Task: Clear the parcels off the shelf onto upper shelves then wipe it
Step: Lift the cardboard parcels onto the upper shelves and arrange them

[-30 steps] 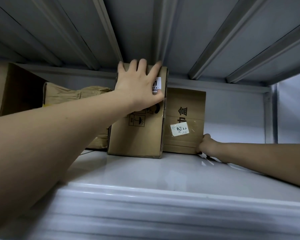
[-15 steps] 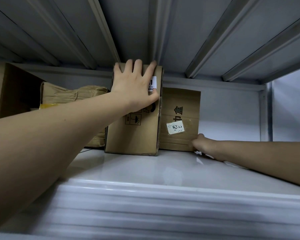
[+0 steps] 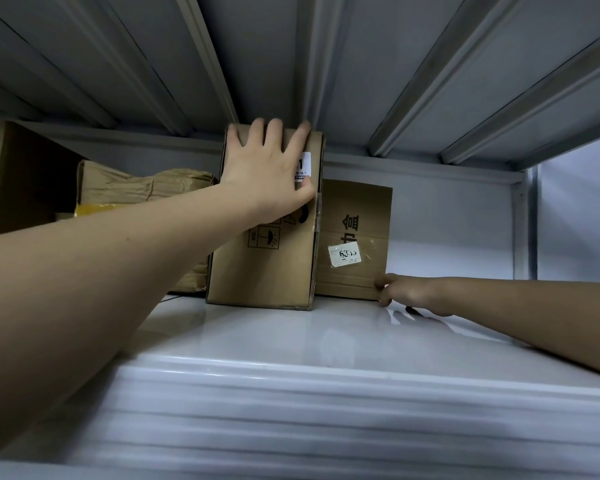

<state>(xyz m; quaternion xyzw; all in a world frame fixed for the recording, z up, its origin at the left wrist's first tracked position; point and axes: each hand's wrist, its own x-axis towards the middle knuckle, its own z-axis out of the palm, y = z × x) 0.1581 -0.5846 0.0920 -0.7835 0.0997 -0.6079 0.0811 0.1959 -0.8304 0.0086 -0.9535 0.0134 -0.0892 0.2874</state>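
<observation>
A tall cardboard box stands upright at the centre of the frame on a glossy white shelf, its top close under the ribbed metal underside of the shelf above. The left hand lies flat on the upper front face of this box, fingers spread and straight, fingertips reaching its top edge, the thumb laid along the right edge just below a white label. It presses on the box and does not curl round it.

Just to the right, touching the tall box's side and set a little further back, stands a shorter cardboard box with black printed characters and a white sticker under clear tape. The right hand is at this box's lower right corner, right of centre in the frame, fingertips touching the corner; whether the fingers grip it cannot be told. The forearm rests low over the shelf.

Left of the tall box lies a crumpled brown paper parcel with yellow tape, and at the far left edge stands a large cardboard box. A metal upright closes the shelf at the right.
</observation>
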